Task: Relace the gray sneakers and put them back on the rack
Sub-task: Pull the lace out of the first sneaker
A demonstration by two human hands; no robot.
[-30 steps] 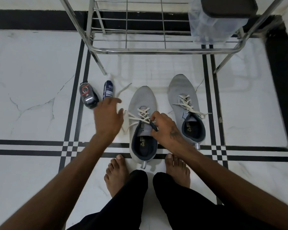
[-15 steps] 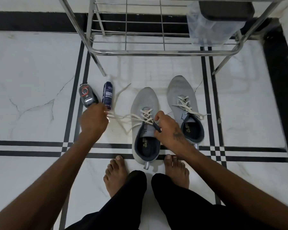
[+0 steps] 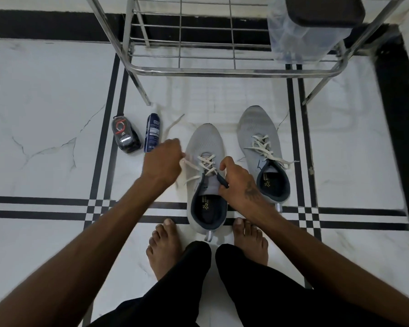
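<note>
Two gray sneakers stand on the white floor, toes toward the rack. The left sneaker (image 3: 204,142) sits between my feet, its white lace (image 3: 206,165) partly threaded. My left hand (image 3: 162,161) pinches a lace end at the sneaker's left side. My right hand (image 3: 237,179) grips the dark tongue and collar edge on its right side. The right sneaker (image 3: 257,123) lies further right with its lace crossed and loose ends trailing. The metal shoe rack (image 3: 222,72) stands just beyond the shoes.
A dark shoe-polish bottle (image 3: 125,135) and a blue spray can (image 3: 152,133) stand left of the sneakers. A clear plastic bag with a dark item (image 3: 305,29) sits on the rack's right side. My bare feet (image 3: 165,246) are behind the left sneaker.
My left hand pulled the lace out to the left, then came back in close to the left sneaker. My right hand stayed on the tongue.
</note>
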